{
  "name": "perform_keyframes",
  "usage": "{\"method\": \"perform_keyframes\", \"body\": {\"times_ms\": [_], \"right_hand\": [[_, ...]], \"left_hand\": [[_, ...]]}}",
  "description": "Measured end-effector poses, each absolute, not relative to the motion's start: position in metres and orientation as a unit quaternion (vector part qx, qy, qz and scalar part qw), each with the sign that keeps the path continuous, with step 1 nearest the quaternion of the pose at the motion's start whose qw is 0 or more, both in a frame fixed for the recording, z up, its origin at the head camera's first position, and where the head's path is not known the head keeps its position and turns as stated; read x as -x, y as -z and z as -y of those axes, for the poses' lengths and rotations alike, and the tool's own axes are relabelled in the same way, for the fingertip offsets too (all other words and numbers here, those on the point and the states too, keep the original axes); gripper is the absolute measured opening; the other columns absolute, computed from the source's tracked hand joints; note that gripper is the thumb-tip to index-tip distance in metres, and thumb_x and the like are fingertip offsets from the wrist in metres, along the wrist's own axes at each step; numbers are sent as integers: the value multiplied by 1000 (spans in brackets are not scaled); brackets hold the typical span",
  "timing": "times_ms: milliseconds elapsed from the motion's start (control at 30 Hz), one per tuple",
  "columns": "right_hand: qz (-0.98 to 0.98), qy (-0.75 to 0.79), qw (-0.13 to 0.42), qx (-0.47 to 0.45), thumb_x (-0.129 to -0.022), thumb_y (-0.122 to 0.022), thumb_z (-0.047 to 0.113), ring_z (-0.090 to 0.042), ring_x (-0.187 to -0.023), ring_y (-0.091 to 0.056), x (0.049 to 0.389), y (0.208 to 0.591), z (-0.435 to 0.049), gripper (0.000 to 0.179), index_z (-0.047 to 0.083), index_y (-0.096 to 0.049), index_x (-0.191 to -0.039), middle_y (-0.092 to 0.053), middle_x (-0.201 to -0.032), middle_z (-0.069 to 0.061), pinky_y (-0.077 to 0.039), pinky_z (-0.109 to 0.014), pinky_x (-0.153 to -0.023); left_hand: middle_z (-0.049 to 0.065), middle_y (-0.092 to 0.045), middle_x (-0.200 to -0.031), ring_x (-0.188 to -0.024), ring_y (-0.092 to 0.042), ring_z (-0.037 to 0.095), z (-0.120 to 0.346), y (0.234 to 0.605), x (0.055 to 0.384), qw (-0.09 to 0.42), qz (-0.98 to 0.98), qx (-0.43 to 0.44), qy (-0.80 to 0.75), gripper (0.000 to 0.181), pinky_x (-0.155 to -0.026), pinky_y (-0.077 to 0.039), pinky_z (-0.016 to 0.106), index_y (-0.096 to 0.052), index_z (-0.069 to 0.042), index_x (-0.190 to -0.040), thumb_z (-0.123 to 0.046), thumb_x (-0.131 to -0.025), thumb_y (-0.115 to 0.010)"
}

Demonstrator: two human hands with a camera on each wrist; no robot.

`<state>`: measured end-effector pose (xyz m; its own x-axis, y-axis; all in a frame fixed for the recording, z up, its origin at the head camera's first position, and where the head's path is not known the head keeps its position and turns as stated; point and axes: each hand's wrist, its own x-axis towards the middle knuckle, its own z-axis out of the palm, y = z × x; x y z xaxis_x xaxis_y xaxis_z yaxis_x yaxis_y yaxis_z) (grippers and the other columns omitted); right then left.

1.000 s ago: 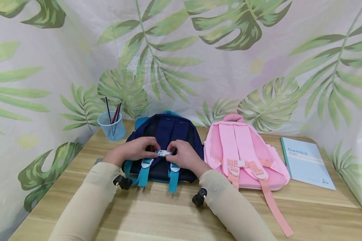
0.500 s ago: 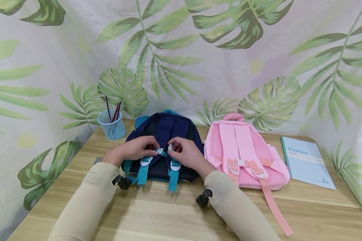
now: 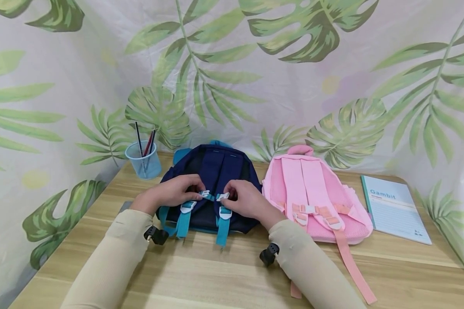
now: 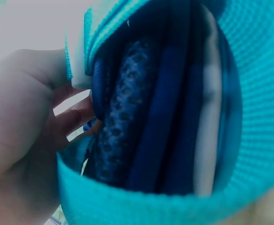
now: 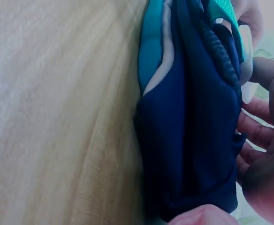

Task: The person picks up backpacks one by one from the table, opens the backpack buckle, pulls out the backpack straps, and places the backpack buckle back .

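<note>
A navy backpack (image 3: 212, 167) with teal straps lies with its shoulder straps facing up. Across those straps runs a teal chest strap, and its white side-release buckle is in two separate halves. My left hand (image 3: 178, 190) pinches the left buckle half (image 3: 205, 193). The right buckle half (image 3: 222, 196) is between the thumb and fingers of my right hand (image 3: 248, 201). In the left wrist view a looped teal strap (image 4: 141, 206) hides most of the fingers. The right wrist view has the backpack's navy side (image 5: 188, 140) beside my right fingers.
A pink backpack (image 3: 295, 171) lies directly right of the navy one, a loose strap (image 3: 353, 266) trailing toward the front. Farther right is a notebook (image 3: 394, 210). A blue mesh pen cup (image 3: 147, 167) with pencils stands at the back left of the wooden table (image 3: 201, 279).
The buckle halves, together one second ago, have come apart. My right hand has moved slightly right with its half; my left hand has stayed nearly in place.
</note>
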<state>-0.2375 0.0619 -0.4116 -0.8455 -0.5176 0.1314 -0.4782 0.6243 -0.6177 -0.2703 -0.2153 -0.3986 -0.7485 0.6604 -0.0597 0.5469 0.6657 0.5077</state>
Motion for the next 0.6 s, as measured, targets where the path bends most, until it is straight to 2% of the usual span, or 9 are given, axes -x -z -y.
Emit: {"method": "perform_keyframes", "body": {"times_ms": [267, 600], "right_hand": [[-905, 304, 41, 294, -100, -78, 28, -16, -94, -59, 239, 414, -64, 21, 11, -75, -111, -68, -104, -3, -52, -32, -88], [-903, 301, 54, 303, -103, -75, 27, -22, -107, -64, 239, 412, -68, 28, 8, -74, -123, -69, -115, -7, -55, -39, -101]], "left_hand": [[2, -69, -116, -100, -62, 16, 215, 398, 269, 127, -910, -321, -229, 12, -97, -55, 43, -74, -13, -116, -19, -106, -71], [3, -68, -118, -104, -63, 16, 214, 399, 268, 127, -910, -317, -234, 12, -98, -55, 45, -73, -14, -117, -20, -107, -70]]}}
